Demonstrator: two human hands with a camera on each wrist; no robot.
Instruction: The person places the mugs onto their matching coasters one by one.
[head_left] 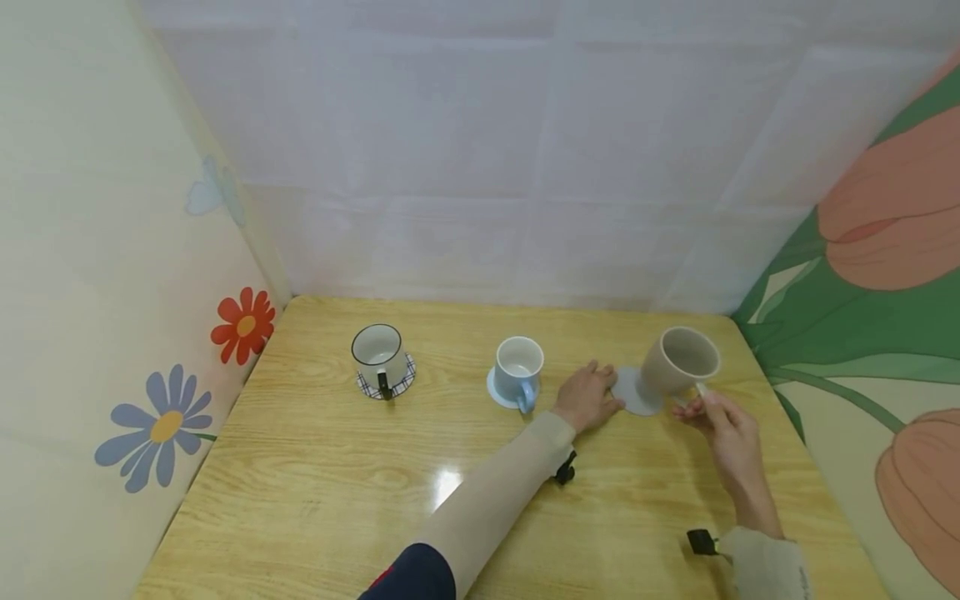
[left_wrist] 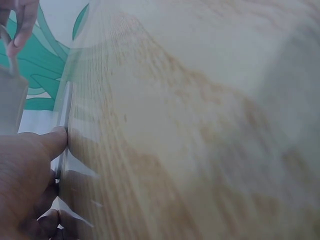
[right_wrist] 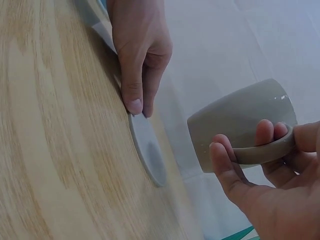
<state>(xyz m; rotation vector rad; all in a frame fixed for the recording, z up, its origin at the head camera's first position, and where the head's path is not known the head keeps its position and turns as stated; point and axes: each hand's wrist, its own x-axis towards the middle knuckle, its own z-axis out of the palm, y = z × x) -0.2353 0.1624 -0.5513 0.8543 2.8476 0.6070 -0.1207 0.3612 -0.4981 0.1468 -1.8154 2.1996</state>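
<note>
My right hand (head_left: 723, 429) grips the handle of a tall grey-beige mug (head_left: 678, 362), its fingers curled through and around the handle. In the right wrist view the mug (right_wrist: 240, 125) hangs clear of a round grey coaster (right_wrist: 146, 147), with a gap between its base and the coaster. My left hand (head_left: 588, 396) lies low on the wooden table and holds the coaster's near-left edge between thumb and fingers. From the left wrist view, the thumb (left_wrist: 55, 142) presses against the coaster's rim, while the other fingers are partly hidden.
A small blue-and-white cup (head_left: 519, 367) stands on a pale blue coaster (head_left: 497, 390), left of my left hand. Farther left, a white mug with a black rim (head_left: 378, 354) sits on a checked coaster (head_left: 405, 379). White cloth (head_left: 480, 208) hangs behind the table.
</note>
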